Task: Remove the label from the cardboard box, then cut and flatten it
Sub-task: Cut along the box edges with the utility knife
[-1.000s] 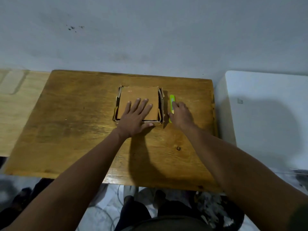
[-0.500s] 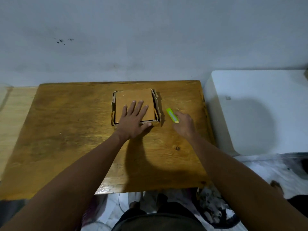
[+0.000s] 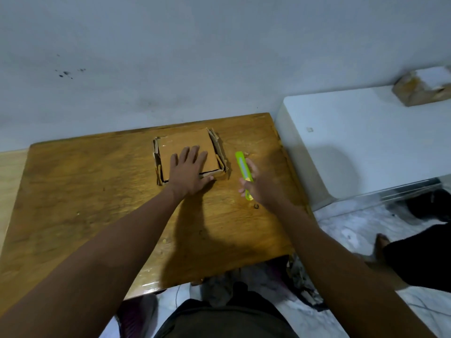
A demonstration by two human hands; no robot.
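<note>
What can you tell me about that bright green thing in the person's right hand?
The green cutter is a slim, bright yellow-green bar that looks like plastic, with a paler strip running along its middle. No blade can be made out. The right hand holds it by its near half, fingers curled round it, so its far end points away toward the wall. It is just right of the flattened cardboard box, apart from it. Whether it touches the wooden table cannot be told.
</note>
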